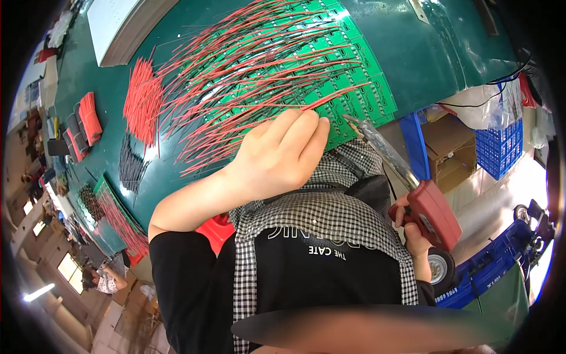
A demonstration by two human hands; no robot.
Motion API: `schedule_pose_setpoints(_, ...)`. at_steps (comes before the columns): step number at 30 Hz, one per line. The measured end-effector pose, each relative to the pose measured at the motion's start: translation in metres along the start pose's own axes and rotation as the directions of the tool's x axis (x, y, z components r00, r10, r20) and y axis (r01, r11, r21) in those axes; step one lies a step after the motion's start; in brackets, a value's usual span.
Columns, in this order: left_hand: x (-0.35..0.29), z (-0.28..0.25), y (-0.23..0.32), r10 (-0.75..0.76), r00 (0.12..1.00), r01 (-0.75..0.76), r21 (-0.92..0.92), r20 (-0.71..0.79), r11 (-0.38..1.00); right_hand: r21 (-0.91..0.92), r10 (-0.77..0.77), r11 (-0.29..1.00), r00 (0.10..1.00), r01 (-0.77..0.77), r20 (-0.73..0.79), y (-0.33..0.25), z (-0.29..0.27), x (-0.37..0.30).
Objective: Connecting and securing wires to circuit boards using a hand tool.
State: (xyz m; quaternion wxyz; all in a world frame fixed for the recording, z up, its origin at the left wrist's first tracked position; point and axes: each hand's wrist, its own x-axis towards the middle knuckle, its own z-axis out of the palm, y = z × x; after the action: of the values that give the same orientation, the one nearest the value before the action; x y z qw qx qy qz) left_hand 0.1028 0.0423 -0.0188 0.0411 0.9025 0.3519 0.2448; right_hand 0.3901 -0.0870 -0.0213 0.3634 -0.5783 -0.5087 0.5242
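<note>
Many red and black wires lie fanned over a panel of green circuit boards on the green table. My left hand is at the panel's near edge, its fingers closed together. A red wire runs out from its fingertips across the boards, and the grip itself is partly hidden by the knuckles. In my right hand is a red-bodied soldering gun, fingers wrapped round its handle. Its long metal barrel slants up and left, with the tip close to the panel's near edge, right of my left hand.
Left of the panel lie a heap of red wires, black wires and tied wire bundles. A white box stands at the far left. Right of the table are a cardboard box, blue crate and blue wheeled cart.
</note>
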Motion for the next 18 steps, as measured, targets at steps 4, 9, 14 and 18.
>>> schedule_pose_setpoints(4, -0.002, -0.003, 0.003, -0.023, 0.998, 0.022, 0.017, 0.052, 1.0, 0.156, 0.125, 0.98, 0.992, -0.123, 0.0, -0.016, 0.007, 0.005)
schedule_pose_setpoints(9, 0.001, -0.001, 0.002, -0.023, 0.999, 0.022, 0.026, 0.039, 0.999, 0.185, 0.081, 0.98, 0.996, -0.075, -0.027, -0.002, 0.003, -0.001)
schedule_pose_setpoints(14, 0.002, -0.002, 0.001, -0.031, 0.998, 0.029, 0.033, 0.062, 0.999, -0.244, -0.025, 0.969, 0.997, 0.043, 0.079, 0.009, -0.006, -0.005)
schedule_pose_setpoints(18, 0.002, -0.003, 0.001, -0.045, 0.995, 0.043, 0.03, 0.091, 0.999, -0.312, 0.002, 0.95, 1.0, 0.001, 0.009, 0.014, -0.004, -0.009)
